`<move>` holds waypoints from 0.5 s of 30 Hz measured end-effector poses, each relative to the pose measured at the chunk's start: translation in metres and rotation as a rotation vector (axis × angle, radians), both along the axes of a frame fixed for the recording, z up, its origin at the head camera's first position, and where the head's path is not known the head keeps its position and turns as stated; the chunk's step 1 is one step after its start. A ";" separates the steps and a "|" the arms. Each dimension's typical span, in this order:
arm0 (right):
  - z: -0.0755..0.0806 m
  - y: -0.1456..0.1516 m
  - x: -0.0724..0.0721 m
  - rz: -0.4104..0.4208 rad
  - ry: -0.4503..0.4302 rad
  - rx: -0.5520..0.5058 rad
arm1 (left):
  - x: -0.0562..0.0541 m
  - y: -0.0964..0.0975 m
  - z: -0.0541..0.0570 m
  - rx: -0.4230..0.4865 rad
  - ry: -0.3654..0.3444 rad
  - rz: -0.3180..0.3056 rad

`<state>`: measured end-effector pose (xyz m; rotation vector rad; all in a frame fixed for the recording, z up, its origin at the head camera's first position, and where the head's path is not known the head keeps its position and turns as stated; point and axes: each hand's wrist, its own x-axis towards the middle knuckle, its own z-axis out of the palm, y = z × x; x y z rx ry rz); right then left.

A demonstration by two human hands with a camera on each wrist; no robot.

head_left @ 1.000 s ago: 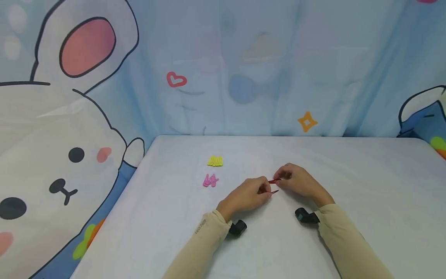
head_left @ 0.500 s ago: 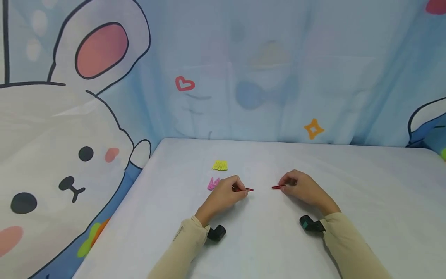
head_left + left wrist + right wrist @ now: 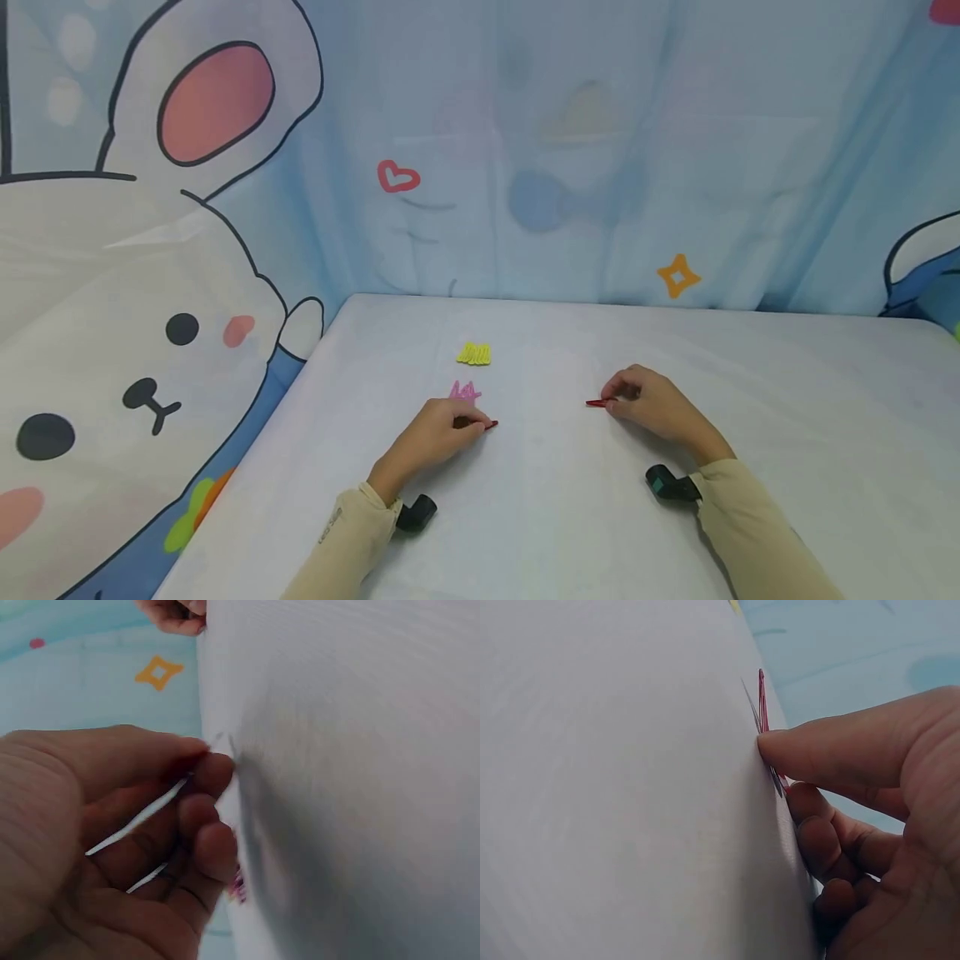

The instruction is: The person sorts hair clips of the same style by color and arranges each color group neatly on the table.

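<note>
My left hand (image 3: 429, 433) pinches a small red hair clip (image 3: 492, 424) between thumb and fingertips, and the clip's tip pokes out to the right. In the left wrist view the fingers hide most of that clip. Further right, my right hand (image 3: 654, 406) pinches another red hair clip (image 3: 596, 403), low over the white table. The right wrist view shows that clip's slim open loop (image 3: 762, 697) projecting past the thumb. Several pink hair clips (image 3: 467, 391) lie just behind my left hand, which partly covers them. Behind those, several yellow hair clips (image 3: 474, 354) lie in a row.
A white cloth covers the table (image 3: 787, 400). Behind it hangs a blue curtain (image 3: 450, 250) with cartoon prints, and a large white animal figure is printed at the left. Black wrist cameras (image 3: 417, 513) hang below both cuffs.
My hands were close together with the red clips. The left one has drawn away leftward and nearer to me, carrying its clip, while the right stays almost in place.
</note>
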<state>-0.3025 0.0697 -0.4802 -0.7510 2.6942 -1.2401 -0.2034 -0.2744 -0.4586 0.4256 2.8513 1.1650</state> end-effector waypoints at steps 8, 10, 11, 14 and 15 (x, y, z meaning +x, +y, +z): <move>0.007 -0.002 0.000 -0.004 0.023 0.060 | 0.015 -0.006 0.010 -0.277 0.082 0.024; 0.008 -0.003 0.000 -0.004 0.035 0.075 | 0.015 -0.007 0.010 -0.315 0.098 0.065; 0.009 -0.005 0.000 -0.004 0.038 0.083 | 0.015 -0.009 0.010 -0.330 0.103 0.086; 0.011 -0.009 0.001 -0.003 0.053 0.116 | 0.016 -0.015 0.007 -0.323 0.096 0.153; 0.012 -0.011 0.001 -0.003 0.058 0.125 | 0.016 -0.017 0.006 -0.308 0.092 0.176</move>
